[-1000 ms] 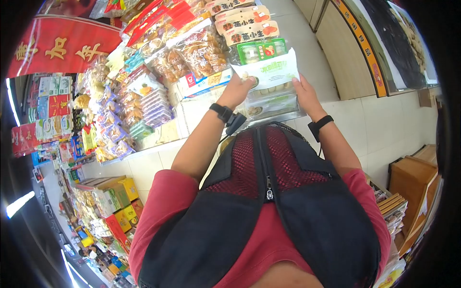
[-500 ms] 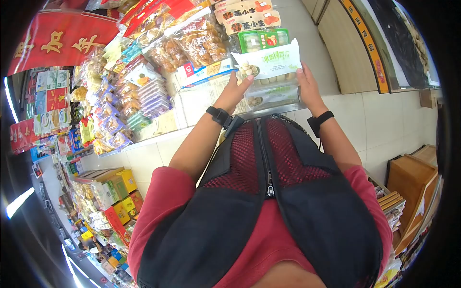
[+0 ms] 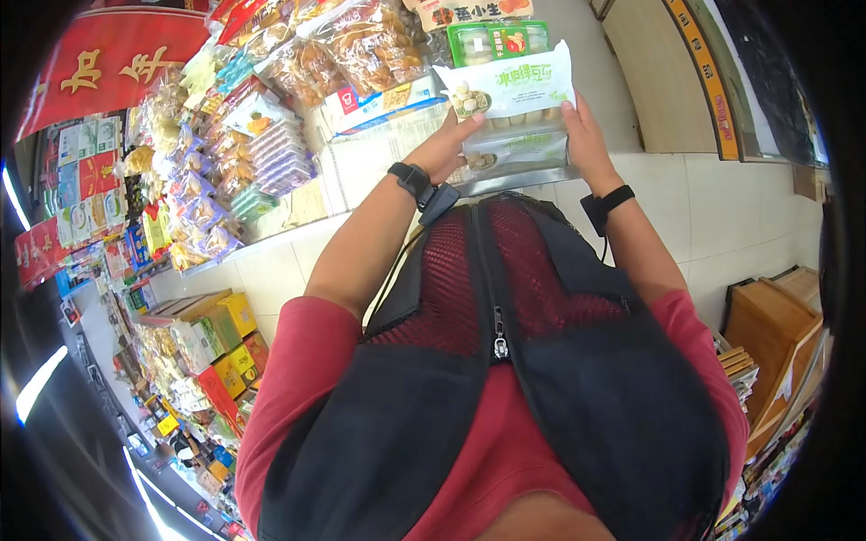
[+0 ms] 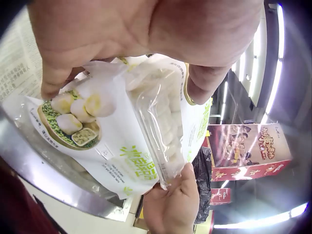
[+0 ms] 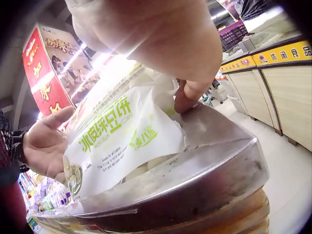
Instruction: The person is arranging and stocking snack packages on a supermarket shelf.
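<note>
A white plastic pack of round pastries (image 3: 514, 86), with green lettering and a clear window, is held up between both hands at the front of the display table. My left hand (image 3: 446, 149) grips its left end, with the thumb on the label by the pastry picture. At the opposite end, my right hand (image 3: 591, 144) grips the pack, its thumb at the label's edge. The left wrist view shows the clear tray side (image 4: 163, 117) of a pack between the hands. Directly below it, a similar pack (image 3: 519, 153) lies by the metal table edge (image 5: 195, 170).
Behind the held pack sits a green-framed pack (image 3: 496, 43). Bagged brown snacks (image 3: 370, 50) and a blue-and-white box (image 3: 383, 106) stand left of it. Newspaper (image 3: 379, 171) covers part of the table. A wooden counter (image 3: 663, 72) stands across the aisle at right.
The held pack has tipped so its printed front faces the head camera more fully. Both hands have moved with it, and the whole scene sits slightly higher in view.
</note>
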Tool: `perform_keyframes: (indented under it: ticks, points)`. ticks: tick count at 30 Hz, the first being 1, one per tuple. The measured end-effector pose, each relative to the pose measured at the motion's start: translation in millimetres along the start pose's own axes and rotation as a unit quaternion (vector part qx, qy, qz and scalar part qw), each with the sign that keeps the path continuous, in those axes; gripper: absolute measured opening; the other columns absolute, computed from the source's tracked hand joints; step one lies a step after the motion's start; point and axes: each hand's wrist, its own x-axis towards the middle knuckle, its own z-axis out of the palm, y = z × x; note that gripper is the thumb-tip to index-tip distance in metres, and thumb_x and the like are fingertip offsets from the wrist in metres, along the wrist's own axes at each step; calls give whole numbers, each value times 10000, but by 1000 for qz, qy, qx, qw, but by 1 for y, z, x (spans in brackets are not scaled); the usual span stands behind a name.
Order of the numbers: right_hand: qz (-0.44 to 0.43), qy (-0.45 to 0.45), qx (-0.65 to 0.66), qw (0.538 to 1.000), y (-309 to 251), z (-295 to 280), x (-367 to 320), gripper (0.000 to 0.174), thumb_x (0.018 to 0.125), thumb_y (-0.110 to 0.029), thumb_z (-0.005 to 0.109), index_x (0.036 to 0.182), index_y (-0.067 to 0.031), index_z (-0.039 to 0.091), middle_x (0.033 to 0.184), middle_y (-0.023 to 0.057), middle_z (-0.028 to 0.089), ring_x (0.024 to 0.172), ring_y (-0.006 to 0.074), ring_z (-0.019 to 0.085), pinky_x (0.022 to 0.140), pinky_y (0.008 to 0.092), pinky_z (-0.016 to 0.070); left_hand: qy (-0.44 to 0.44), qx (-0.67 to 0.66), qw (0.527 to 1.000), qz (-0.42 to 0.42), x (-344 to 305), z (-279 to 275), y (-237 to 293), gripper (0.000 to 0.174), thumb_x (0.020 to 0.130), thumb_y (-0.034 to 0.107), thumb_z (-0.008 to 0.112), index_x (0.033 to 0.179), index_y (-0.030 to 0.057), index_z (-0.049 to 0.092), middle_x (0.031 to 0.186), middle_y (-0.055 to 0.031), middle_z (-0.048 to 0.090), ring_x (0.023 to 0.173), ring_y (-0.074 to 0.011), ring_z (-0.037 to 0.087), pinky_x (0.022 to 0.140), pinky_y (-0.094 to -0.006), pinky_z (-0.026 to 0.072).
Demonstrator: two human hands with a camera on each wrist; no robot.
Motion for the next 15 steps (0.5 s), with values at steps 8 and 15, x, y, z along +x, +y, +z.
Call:
perform_keyframes:
  ticks: [8, 15]
  points:
    - [26, 6, 32, 999, -4, -1, -3, 517, 1050, -333, 404, 1402, 46, 421, 1355, 161, 541, 1256, 227, 491, 1078, 327, 339, -17, -2, 1000, 26, -6, 12, -2, 998, 907, 476, 641, 1562, 158, -42, 1602, -138, 140, 1461, -306, 201, 1157, -534, 223]
    - [100, 81, 53, 990, 18, -23, 1, 607, 1046, -417, 383, 1456, 29, 363, 1419, 194, 484, 1274, 274, 489, 1081, 377, 367, 62, 15, 998, -6, -33, -12, -6, 1077, 892, 483, 665, 1548, 37, -64, 1609, -199, 87, 1480, -307, 164, 1179, -509, 210]
